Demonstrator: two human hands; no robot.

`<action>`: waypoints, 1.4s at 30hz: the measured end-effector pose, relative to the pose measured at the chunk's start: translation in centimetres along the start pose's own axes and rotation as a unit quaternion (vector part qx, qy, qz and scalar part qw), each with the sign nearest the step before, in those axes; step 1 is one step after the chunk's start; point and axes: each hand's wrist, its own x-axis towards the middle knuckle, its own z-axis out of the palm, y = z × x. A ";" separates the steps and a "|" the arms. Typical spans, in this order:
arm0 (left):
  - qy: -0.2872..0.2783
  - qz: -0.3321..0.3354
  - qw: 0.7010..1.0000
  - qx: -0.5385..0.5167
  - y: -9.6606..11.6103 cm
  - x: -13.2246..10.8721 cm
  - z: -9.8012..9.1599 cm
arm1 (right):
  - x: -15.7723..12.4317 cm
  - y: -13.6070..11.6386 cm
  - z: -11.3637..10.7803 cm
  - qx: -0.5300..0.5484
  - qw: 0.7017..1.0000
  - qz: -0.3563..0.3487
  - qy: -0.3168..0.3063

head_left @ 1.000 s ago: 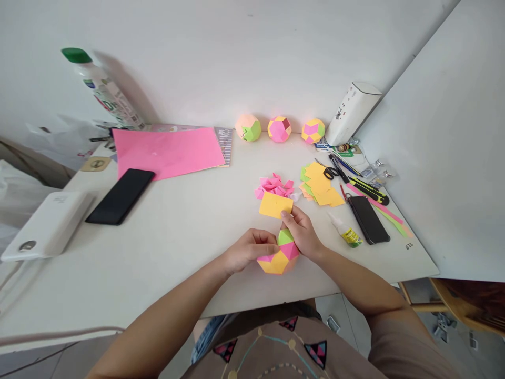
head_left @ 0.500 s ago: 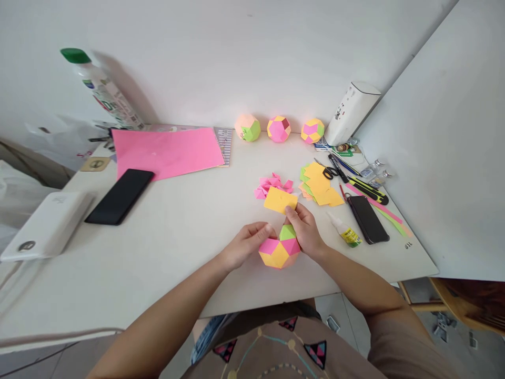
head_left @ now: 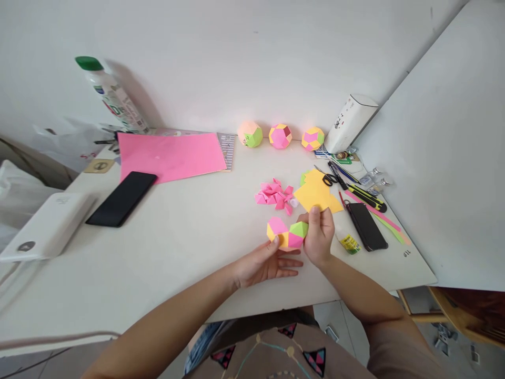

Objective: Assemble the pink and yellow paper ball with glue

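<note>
"Where was the faceted pink, yellow and green paper shell [head_left: 295, 241]?"
"Below centre, slightly right, long axis running left to right, green end rightward. The left hand [head_left: 260, 264] gripped it, fingers splayed."
"The right hand [head_left: 319, 237]?"
"Pinching a flat yellow paper sheet [head_left: 311, 193]."

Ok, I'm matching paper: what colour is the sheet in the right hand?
The sheet is yellow-orange, best seen in the head view.

The left hand [head_left: 258, 266] holds a paper shape [head_left: 291, 238]; at its three o'clock, the right hand [head_left: 319, 237] pinches yellow paper [head_left: 311, 193].
</note>
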 end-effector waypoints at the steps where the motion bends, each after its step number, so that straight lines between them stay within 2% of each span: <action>1: -0.002 0.025 1.000 -0.008 0.0 0.0 0.1 | -0.4 0.1 0.1 -0.003 1.000 0.007 -0.022; 6: 0.025 0.143 0.989 -0.021 1.0 -0.3 0.2 | -1.7 0.7 0.3 -0.012 0.998 0.019 -0.061; 13: 0.034 0.191 0.980 -0.045 1.3 -0.4 0.4 | -2.5 0.6 0.2 0.049 0.983 0.021 -0.173; 16: 0.044 0.195 0.979 -0.041 1.6 -0.4 0.5 | -2.1 0.4 -0.1 0.056 0.980 -0.044 -0.183; 20: 0.138 0.165 0.975 -0.059 2.0 -0.5 0.2 | -1.1 0.0 -0.9 0.016 0.977 -0.142 -0.160; 22: 0.180 0.164 0.967 -0.073 2.5 -0.6 0.0 | -0.8 -0.2 -1.2 -0.010 0.973 -0.160 -0.164; 24: 0.200 0.188 0.958 -0.090 3.2 -1.0 -0.3 | -0.6 -0.4 -1.4 -0.020 0.969 -0.159 -0.188; 29: 0.194 0.306 0.926 -0.107 5.1 -2.1 -0.5 | -0.4 -0.4 -1.1 -0.014 0.966 -0.114 -0.231; 34: 0.157 0.292 0.938 -0.105 4.8 -2.1 -0.2 | 0.0 0.1 -0.8 0.044 0.955 -0.028 -0.293; 39: 0.154 0.294 0.938 -0.102 4.3 -1.6 -0.2 | 0.4 0.7 -0.7 0.096 0.917 0.135 -0.363; 42: 0.137 0.289 0.943 -0.088 4.3 -1.7 -0.2 | 0.5 1.0 -0.6 0.101 0.898 0.189 -0.385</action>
